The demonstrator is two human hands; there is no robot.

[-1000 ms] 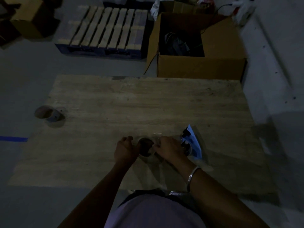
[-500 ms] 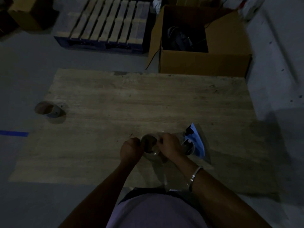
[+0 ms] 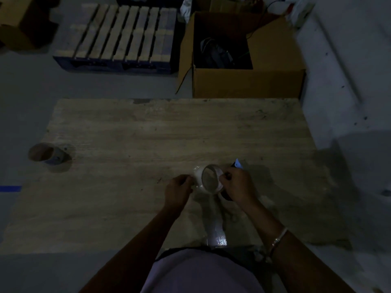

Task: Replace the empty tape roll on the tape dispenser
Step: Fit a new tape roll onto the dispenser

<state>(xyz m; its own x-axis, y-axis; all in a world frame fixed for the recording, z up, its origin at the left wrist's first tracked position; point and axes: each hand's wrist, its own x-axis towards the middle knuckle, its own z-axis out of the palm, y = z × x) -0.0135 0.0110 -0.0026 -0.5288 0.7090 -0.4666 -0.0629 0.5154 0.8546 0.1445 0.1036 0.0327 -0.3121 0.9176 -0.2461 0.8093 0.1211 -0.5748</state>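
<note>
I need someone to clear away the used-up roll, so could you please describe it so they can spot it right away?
Start at the large wooden board lying on the grey floor and follow its left edge. The empty tape roll lies there on its side, alone, far from both hands. Unlike the shiny clear tape roll between the hands, it is a bare brown cardboard ring.

Loads of bare wooden board [image 3: 148, 132] lying open far and left of both hands. The empty core [image 3: 47, 155] is sitting at the left edge, and the cardboard box [image 3: 243, 81] is blocking the far right.
</note>
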